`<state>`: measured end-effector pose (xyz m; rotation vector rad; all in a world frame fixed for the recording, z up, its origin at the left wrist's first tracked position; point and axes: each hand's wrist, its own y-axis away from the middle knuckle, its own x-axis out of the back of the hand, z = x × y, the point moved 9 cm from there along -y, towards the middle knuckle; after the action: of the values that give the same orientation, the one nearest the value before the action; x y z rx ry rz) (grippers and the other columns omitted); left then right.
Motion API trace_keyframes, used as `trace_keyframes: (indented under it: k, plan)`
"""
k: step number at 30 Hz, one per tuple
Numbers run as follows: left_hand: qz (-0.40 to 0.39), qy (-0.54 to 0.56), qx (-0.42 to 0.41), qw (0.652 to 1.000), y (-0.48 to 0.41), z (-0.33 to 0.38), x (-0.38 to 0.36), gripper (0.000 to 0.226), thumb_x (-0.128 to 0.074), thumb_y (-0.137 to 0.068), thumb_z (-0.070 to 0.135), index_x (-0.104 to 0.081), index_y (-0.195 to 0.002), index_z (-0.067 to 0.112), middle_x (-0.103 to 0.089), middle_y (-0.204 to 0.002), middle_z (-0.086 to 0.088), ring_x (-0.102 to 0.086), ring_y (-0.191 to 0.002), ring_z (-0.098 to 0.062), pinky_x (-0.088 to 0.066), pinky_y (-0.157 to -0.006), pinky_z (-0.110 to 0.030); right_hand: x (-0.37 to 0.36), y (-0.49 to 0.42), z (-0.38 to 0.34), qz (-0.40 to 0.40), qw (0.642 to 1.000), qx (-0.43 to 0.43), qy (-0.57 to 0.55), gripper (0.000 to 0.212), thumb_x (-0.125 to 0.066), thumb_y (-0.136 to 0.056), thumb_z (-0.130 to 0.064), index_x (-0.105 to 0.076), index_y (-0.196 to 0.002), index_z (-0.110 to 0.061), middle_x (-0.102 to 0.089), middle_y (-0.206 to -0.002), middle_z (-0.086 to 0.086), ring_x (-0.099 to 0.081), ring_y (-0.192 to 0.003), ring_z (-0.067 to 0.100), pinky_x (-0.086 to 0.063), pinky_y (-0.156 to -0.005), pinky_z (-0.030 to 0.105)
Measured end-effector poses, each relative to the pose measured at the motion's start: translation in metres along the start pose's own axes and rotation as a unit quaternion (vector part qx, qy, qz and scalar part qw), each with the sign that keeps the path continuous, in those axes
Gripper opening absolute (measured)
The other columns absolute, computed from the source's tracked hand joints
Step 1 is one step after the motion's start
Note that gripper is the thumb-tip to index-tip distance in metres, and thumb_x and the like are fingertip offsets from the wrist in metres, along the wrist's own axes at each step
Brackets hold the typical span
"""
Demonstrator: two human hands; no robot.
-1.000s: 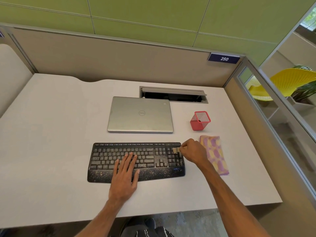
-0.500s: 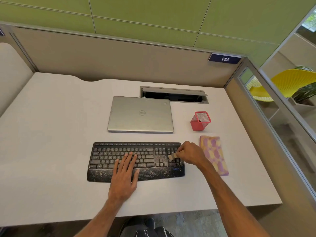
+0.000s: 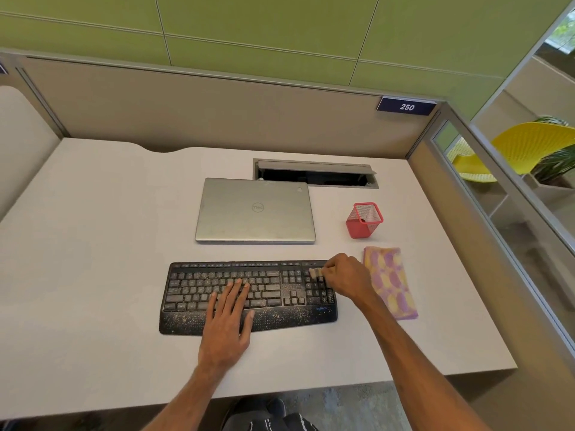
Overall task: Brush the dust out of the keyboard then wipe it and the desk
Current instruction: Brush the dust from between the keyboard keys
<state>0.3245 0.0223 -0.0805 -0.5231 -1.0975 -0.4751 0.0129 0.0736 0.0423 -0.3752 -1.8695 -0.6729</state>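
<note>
Presently brushing: right hand [image 3: 348,276] pinches brush [image 3: 315,273] over keyboard [image 3: 249,295] numpad; left hand [image 3: 228,318] lies flat, steadying. Dust remains; cloth [image 3: 391,283] likely waits.

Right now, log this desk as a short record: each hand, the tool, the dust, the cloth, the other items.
left hand: flat, fingers straight, resting on the keyboard letter keys
right hand: pinches a small brush over the number pad
dust: pale specks on keys and palm rest
cloth: pink and yellow, lying on the desk right of the keyboard, no hand gripping it
behind keyboard: closed laptop; red mesh pen holder to its right
</note>
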Motion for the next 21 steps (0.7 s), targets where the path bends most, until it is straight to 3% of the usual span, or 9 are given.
trace_keyframes:
  k: [5,10,14,19,21]
  plan:
    - [0.001,0.003,0.000,1.000,0.000,0.000,0.000,0.070,-0.040,-0.113,0.050,-0.022,-0.175,0.023,-0.018,-0.183,-0.001,-0.009,-0.171,-0.019,-0.015,-0.136,-0.059,-0.017,0.000,-0.005,-0.083,0.996,0.001,0.014,0.018,-0.068,-0.088,-0.028,-0.081,-0.096,-0.020,-0.071,-0.077,-0.007,-0.067,-0.072,0.013,-0.044,-0.057,0.024]
    - [0.001,0.002,0.000,1.000,0.000,0.000,0.000,0.069,-0.036,-0.113,0.051,-0.022,-0.176,0.024,-0.018,-0.183,0.000,-0.009,-0.171,-0.019,-0.014,-0.137,-0.059,-0.001,-0.001,0.006,0.000,1.000,-0.018,-0.007,0.023,-0.064,-0.090,-0.035,-0.079,-0.101,-0.022,-0.075,-0.087,-0.005,-0.065,-0.074,0.014,-0.044,-0.058,0.025]
    - [0.003,0.002,-0.001,1.000,0.000,0.000,0.000,0.069,-0.035,-0.113,0.051,-0.022,-0.176,0.024,-0.018,-0.183,0.000,-0.009,-0.171,-0.019,-0.014,-0.136,-0.059,-0.019,0.003,-0.001,-0.084,0.996,0.008,-0.002,0.018,-0.067,-0.086,-0.030,-0.081,-0.091,-0.021,-0.074,-0.080,-0.007,-0.068,-0.074,0.016,-0.051,-0.063,0.028]
    - [0.005,0.002,-0.004,1.000,0.000,0.001,0.000,0.069,-0.034,-0.113,0.051,-0.023,-0.175,0.023,-0.020,-0.183,-0.001,-0.010,-0.170,-0.019,-0.013,-0.137,-0.059,-0.002,0.001,-0.003,-0.015,1.000,0.018,-0.007,0.020,-0.066,-0.090,-0.035,-0.082,-0.099,-0.027,-0.077,-0.086,-0.008,-0.066,-0.072,0.011,-0.044,-0.059,0.025]
    - [0.007,0.001,-0.004,1.000,0.000,0.000,0.000,0.069,-0.035,-0.113,0.050,-0.023,-0.175,0.023,-0.020,-0.183,-0.001,-0.011,-0.170,-0.019,-0.014,-0.137,-0.059,-0.010,0.002,-0.006,-0.037,0.999,0.032,0.015,0.022,-0.068,-0.092,-0.043,-0.082,-0.097,-0.027,-0.076,-0.083,-0.011,-0.066,-0.072,0.011,-0.044,-0.060,0.026]
